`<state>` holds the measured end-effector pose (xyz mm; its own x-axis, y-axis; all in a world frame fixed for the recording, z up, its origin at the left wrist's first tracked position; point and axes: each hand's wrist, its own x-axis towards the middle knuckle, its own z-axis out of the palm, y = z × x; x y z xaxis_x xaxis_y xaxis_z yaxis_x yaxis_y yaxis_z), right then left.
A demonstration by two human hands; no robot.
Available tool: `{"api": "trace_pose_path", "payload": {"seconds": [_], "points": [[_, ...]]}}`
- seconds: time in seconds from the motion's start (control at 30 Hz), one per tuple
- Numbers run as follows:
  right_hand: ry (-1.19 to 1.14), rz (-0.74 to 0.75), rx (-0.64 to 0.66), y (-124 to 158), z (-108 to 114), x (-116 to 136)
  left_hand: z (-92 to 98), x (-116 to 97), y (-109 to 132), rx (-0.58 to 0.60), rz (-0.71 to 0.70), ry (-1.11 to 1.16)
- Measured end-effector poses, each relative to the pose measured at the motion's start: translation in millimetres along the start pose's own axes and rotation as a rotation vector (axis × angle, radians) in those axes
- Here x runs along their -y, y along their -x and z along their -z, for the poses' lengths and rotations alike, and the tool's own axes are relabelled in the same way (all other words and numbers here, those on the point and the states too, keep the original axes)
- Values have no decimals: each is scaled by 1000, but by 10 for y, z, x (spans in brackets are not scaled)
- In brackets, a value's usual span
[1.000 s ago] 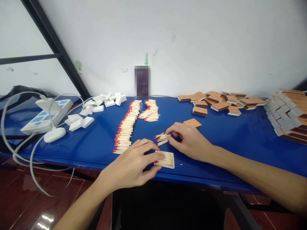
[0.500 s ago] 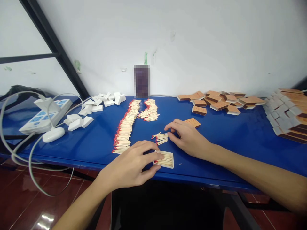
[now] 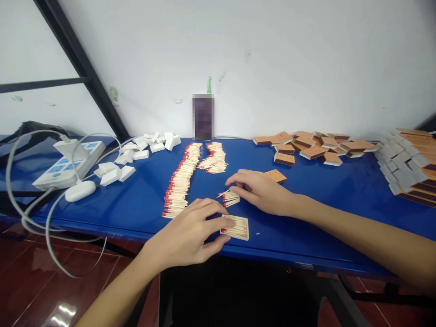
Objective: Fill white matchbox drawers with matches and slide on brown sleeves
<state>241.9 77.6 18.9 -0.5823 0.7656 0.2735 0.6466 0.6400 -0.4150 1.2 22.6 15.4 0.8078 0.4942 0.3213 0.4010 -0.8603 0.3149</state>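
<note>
Left hand [image 3: 195, 232] clamps white rectangular cardboard tray [image 3: 247, 228] near blue worktop [image 3: 306, 244] front edge.
Right hand [image 3: 262, 193], grip unclear, should align red-tipped wooden matches [image 3: 232, 200].

A long white power strip with blue socket faces [image 3: 56, 170] lies at the left of the glossy blue tabletop [image 3: 344, 193], a blocky white plug [image 3: 71, 150] standing in it. Just beside it rests a smooth white oval device [image 3: 80, 191] — looping white cables [image 3: 47, 231] hang over the edge, above dark red floor tiles [image 3: 37, 281]. Behind, a black metal frame [image 3: 74, 54] slants across the scuffed white wall [image 3: 306, 68] — a pixelated dark purple rectangle [image 3: 203, 117] stands upright before it
</note>
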Motion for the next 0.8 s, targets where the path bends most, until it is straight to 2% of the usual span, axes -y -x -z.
{"api": "trace_pose_path", "payload": {"seconds": [0.13,0.4,0.8], "points": [[13,-15,62,-73,19,-7,-6,7,2,1,-3,-14],[-51,-63,20,-67,7,-15,-10,-1,9,-11,-3,-31],[19,-50,113,-77,-12,-8,17,-20,-5,-24,44,-50]]}}
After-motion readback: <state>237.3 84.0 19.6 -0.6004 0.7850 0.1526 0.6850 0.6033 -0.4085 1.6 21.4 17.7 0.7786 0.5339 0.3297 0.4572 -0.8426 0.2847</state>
